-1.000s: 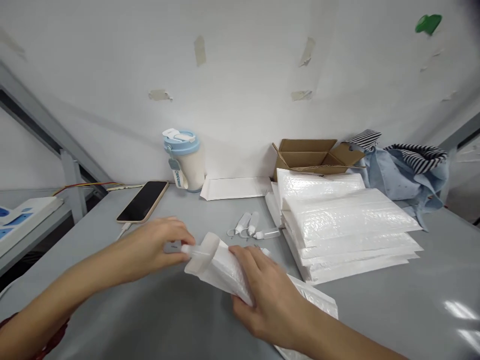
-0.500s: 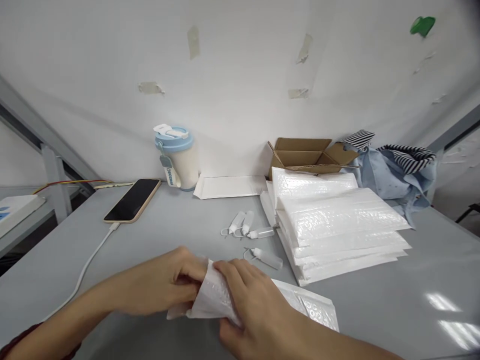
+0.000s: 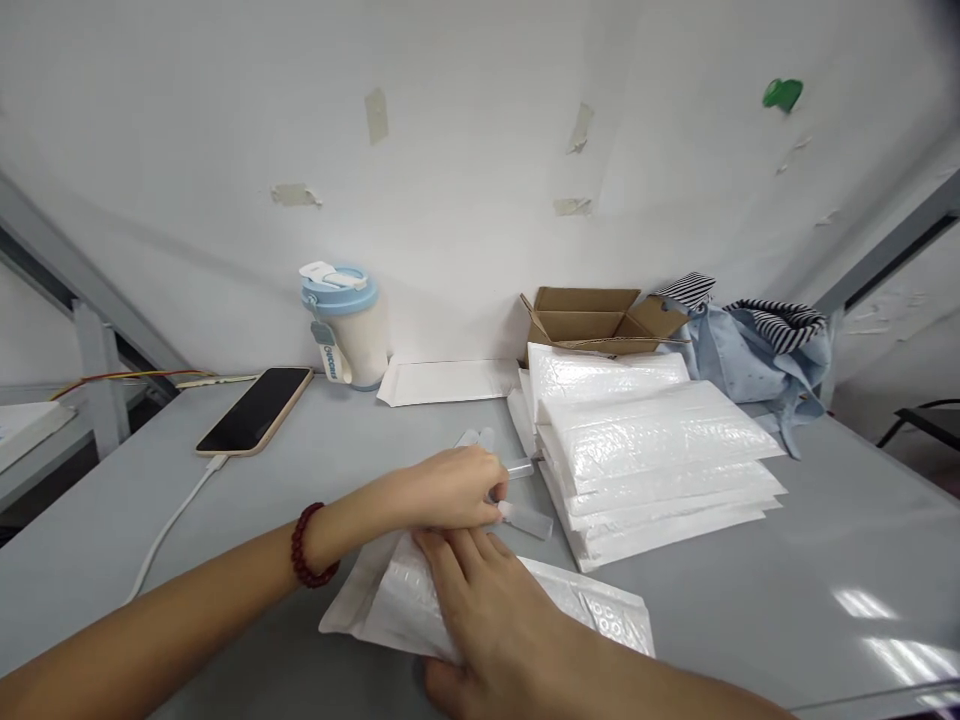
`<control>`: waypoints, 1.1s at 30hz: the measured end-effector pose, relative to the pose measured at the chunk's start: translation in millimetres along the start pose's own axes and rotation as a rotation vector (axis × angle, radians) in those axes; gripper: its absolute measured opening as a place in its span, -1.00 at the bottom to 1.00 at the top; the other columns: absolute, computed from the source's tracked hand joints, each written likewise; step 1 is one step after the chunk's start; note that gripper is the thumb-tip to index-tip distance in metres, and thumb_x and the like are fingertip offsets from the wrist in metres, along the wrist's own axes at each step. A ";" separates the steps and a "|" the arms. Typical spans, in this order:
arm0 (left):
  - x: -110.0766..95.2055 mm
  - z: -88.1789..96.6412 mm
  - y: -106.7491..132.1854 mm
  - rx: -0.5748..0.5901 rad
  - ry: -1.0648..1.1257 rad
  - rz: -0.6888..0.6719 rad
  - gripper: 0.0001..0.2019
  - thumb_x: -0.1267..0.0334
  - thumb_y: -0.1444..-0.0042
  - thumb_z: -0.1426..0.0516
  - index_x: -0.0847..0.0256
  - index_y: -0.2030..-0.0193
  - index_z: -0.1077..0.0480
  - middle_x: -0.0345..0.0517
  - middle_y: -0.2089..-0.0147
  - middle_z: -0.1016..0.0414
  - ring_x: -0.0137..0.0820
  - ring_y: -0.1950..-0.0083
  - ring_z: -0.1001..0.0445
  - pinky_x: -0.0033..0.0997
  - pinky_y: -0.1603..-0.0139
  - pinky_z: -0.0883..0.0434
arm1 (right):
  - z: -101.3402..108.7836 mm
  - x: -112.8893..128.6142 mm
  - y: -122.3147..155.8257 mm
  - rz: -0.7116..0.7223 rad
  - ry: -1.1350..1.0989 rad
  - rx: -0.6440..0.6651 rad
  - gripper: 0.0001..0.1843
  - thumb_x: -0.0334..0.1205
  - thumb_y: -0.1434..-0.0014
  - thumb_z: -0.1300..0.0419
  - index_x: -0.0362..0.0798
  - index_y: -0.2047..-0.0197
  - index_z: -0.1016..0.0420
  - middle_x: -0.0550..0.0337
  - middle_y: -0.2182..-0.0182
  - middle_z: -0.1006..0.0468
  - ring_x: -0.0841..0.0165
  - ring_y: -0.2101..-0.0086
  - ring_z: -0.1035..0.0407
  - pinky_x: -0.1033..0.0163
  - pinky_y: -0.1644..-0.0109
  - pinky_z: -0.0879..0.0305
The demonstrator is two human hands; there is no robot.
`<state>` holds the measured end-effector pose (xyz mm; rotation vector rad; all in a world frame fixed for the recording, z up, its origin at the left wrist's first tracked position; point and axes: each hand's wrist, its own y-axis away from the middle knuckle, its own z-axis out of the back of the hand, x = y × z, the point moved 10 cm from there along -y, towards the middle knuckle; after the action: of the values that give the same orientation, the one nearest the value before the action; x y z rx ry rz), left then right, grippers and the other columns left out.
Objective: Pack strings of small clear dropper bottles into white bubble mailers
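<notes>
My left hand [image 3: 459, 488], with a dark red bead bracelet [image 3: 307, 545] on its wrist, reaches over the mailer with thumb and finger closed on the capped end of a small clear squeeze bottle [image 3: 531, 521]. My right hand [image 3: 491, 620] grips a white bubble mailer [image 3: 405, 598], thumb below and fingers on top. The mailer's left end gapes a little; I cannot see inside it. Behind my left hand lie more small bottles [image 3: 519, 468], partly hidden by it.
A stack of white bubble mailers [image 3: 652, 440] stands to the right, before an open cardboard box [image 3: 585, 325] and a light blue cloth bag [image 3: 724, 350]. Another mailer [image 3: 454, 382] lies by the wall near a lidded cup [image 3: 367, 340]. A phone [image 3: 255, 412] with its cable [image 3: 176, 520] is at left.
My left hand has left the mailer's open end and moved right and forward to the small bottle. My right hand still grips the mailer. The view has shifted slightly.
</notes>
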<state>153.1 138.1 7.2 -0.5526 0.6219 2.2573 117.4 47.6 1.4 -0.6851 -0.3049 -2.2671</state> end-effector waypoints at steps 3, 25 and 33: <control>0.3 0.1 -3.8 0.045 0.052 -0.017 -0.93 0.39 0.09 -0.14 0.26 0.49 -0.47 -0.21 0.58 -0.37 -0.43 0.52 -0.29 -0.48 0.54 -0.17 | -2.2 -3.4 0.5 -0.023 0.005 0.008 -0.16 -0.19 0.10 -0.16 -0.20 -0.26 -0.04 -0.15 -0.07 -0.22 0.01 -0.06 -0.10 -0.07 -0.13 -0.12; 83.5 13.9 124.5 0.218 0.299 0.328 -0.90 0.25 0.01 -0.17 0.19 0.44 -0.50 -0.26 0.56 -0.37 -0.45 0.49 -0.31 -0.54 0.49 -0.22 | 3.8 -5.0 0.4 -0.124 -0.082 0.047 -0.24 -0.35 0.06 -0.11 -0.22 -0.26 -0.11 -0.05 -0.02 -0.29 0.14 0.00 -0.15 0.05 -0.13 -0.13; 89.7 29.4 140.7 0.255 0.140 0.364 -0.87 0.35 0.08 -0.12 0.16 0.44 -0.51 -0.25 0.56 -0.40 -0.44 0.53 -0.32 -0.54 0.55 -0.19 | 5.2 -8.2 -0.4 -0.123 -0.086 0.014 -0.22 -0.34 0.06 -0.11 -0.25 -0.27 -0.07 -0.07 -0.02 -0.28 0.14 0.01 -0.14 0.05 -0.11 -0.14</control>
<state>-14.2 114.3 19.0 -0.5040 1.1414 2.4329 124.0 54.9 1.1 -0.7768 -0.4146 -2.3532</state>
